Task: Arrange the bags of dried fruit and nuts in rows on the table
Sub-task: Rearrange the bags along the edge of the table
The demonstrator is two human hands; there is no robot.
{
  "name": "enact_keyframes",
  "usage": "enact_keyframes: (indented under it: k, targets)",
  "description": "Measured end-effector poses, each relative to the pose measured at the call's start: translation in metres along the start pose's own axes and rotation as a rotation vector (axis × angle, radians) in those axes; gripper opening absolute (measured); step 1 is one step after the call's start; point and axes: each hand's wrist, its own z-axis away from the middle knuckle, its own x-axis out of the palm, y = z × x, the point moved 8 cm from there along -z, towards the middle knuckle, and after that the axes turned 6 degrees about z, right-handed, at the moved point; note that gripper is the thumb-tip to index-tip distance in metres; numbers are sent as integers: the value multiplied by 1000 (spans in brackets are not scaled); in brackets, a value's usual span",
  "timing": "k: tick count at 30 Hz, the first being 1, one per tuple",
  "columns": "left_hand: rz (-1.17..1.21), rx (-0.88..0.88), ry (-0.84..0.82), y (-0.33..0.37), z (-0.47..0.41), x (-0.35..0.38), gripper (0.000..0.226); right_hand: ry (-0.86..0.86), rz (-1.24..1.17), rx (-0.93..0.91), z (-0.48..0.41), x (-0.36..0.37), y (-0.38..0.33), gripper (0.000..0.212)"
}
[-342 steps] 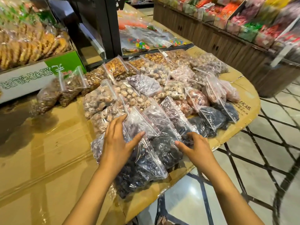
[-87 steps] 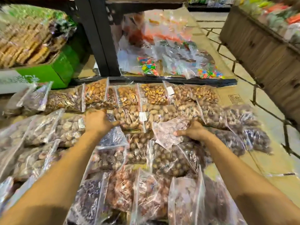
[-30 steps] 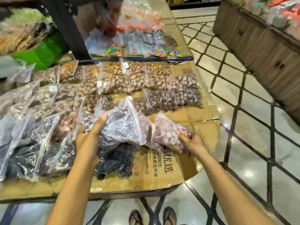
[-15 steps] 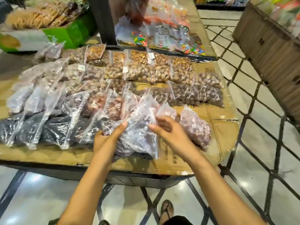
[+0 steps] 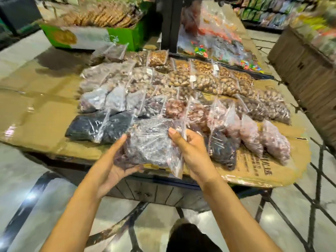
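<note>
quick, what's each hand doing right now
left hand: cups the bag of dark dried fruit from below, on its left side
right hand: grips the same bag on its right side

Both forearms extend forward and converge, the left hand (image 5: 116,160) cupped palm-up under a bag (image 5: 151,142) with thumb raised, the right hand (image 5: 192,151) gripping its right edge, fingers curled.

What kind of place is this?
Most likely a snack or grocery shop: clear bags of nuts in rows on a cardboard-covered table, an open green carton of biscuits behind, and shelves of bright packaged snacks at far right.
</note>
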Motion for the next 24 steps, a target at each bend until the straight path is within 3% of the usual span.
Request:
enact_keyframes:
  k: [2,6,9,12,15,19,24]
  targets:
    - [44,6,5,10,-2,-13,36,-19,28,6,-2,21,-2,21]
    - [101,70,60,30,-23,-45,20,-74,54,47,-29,58,-3,14]
    - [135,136,73,60,-45,-67,16,-113,21,62,-66,88,-7,5]
    - [177,209,148,102,-63,-105,16,-98,8,31,-117,123,-15,12]
    - [190,253,197,149,-75,-147,65,41,69,16,-167,151,-17,14]
    - [258,270,257,197,-99,-194,19,96,304,-22,-225,186,-8,21]
    - [240,223,263,230,-147,-221,24,34,728,-50,-250,215,-2,36]
